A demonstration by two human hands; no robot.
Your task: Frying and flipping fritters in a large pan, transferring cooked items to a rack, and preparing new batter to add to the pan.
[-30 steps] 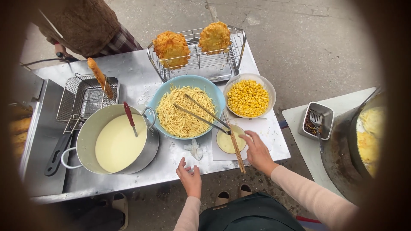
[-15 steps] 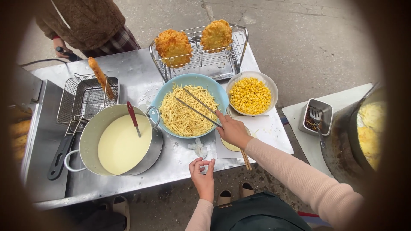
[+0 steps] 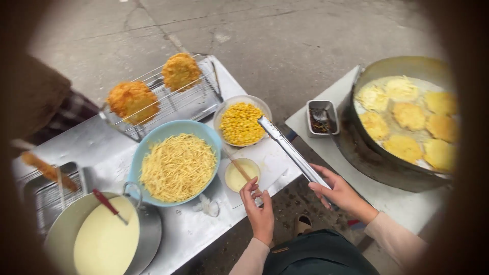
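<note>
My right hand (image 3: 340, 194) grips long metal tongs (image 3: 293, 152), lifted off the table, their tips near the bowl of corn kernels (image 3: 241, 122). My left hand (image 3: 259, 210) touches the wooden stick (image 3: 240, 170) that leans in a small cup of pale batter (image 3: 239, 176). A blue bowl of shredded yellow strips (image 3: 177, 164) stands left of the cup. At the right, a wide dark pan (image 3: 395, 119) holds several yellow fritters in oil.
Two fried fritters (image 3: 133, 100) rest on a wire rack (image 3: 178, 104) at the back. A pot of batter with a red-handled ladle (image 3: 104, 239) is at front left. A small metal tray (image 3: 322, 117) lies by the pan. Another person (image 3: 35, 102) stands at far left.
My right hand lifted the tongs out of the blue bowl and swung them right. My left hand moved up to the batter cup. The view turned right, revealing the frying pan.
</note>
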